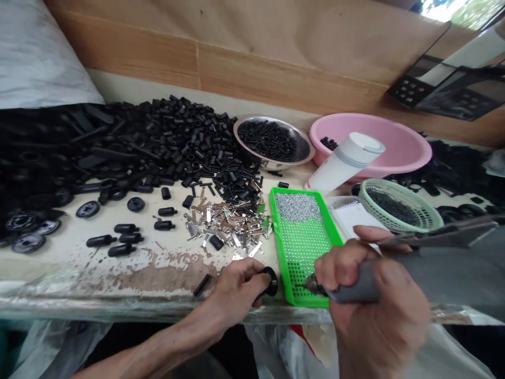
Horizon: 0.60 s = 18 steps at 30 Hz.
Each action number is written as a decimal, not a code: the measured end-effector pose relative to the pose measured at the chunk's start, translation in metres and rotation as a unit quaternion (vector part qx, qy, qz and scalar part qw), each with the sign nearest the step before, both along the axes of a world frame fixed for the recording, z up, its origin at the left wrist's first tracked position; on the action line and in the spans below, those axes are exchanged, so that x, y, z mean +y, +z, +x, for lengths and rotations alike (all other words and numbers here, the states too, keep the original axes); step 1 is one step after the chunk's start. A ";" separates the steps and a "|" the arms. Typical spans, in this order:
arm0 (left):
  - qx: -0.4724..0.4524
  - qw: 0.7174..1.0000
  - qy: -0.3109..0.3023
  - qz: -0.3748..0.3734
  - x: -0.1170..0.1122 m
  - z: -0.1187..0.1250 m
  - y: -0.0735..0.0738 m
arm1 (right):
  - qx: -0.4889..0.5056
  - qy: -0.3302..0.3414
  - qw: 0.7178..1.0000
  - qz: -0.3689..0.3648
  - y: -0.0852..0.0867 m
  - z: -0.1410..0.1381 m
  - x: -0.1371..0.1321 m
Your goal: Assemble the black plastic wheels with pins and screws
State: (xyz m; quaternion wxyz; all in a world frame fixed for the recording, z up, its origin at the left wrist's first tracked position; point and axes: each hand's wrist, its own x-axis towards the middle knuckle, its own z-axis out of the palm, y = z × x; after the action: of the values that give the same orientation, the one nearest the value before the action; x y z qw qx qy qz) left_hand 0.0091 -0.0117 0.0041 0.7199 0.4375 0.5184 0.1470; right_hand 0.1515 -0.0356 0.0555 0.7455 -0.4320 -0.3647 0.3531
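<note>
My left hand (236, 295) holds a round black plastic part (270, 281) at the front edge of the table (158, 273). My right hand (366, 279) is closed tight around a grey power screwdriver (355, 290). Its metal tip (311, 285) is over the green tray (282, 231), close to the black part. The tray is full of small holes, and a heap of tiny silver screws (298, 206) lies at its far end.

The table top is pale and worn, with brown patches. A big pile of black plastic parts (169, 142) covers the left side, and shiny metal clips (224, 226) lie in a heap beside it. Further back are a steel bowl (252, 122) of black pieces, a pink tub (394, 142) and a white bottle (343, 163). A green basket (398, 205) sits on the right. Behind the table is a brown board wall (236, 52), and a big grey bag (39, 58) sits in the left corner. Clear plastic sheet (158, 310) hangs below the front edge.
</note>
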 end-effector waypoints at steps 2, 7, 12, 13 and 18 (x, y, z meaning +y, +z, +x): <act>-0.014 1.000 -0.002 0.009 -0.001 0.000 -0.001 | 0.000 0.041 0.999 0.005 -0.002 -0.011 -0.004; -0.069 0.996 -0.005 0.051 -0.001 -0.002 -0.005 | -0.021 0.057 0.998 -0.017 -0.013 -0.026 -0.006; -0.077 0.996 -0.002 0.047 -0.001 -0.002 -0.004 | -0.018 0.051 0.998 -0.017 -0.020 -0.026 -0.003; -0.077 0.996 -0.002 0.046 -0.001 -0.002 -0.005 | -0.019 0.051 0.998 -0.017 -0.021 -0.026 -0.003; -0.090 0.994 -0.001 0.060 -0.001 -0.002 -0.008 | -0.032 0.055 0.998 -0.027 -0.023 -0.027 -0.006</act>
State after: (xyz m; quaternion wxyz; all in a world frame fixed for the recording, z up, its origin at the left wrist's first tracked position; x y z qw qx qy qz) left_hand 0.0068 -0.0127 -0.0043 0.7360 0.4656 0.4414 0.2159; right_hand 0.1246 -0.0414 0.0330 0.7010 -0.4420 -0.4022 0.3891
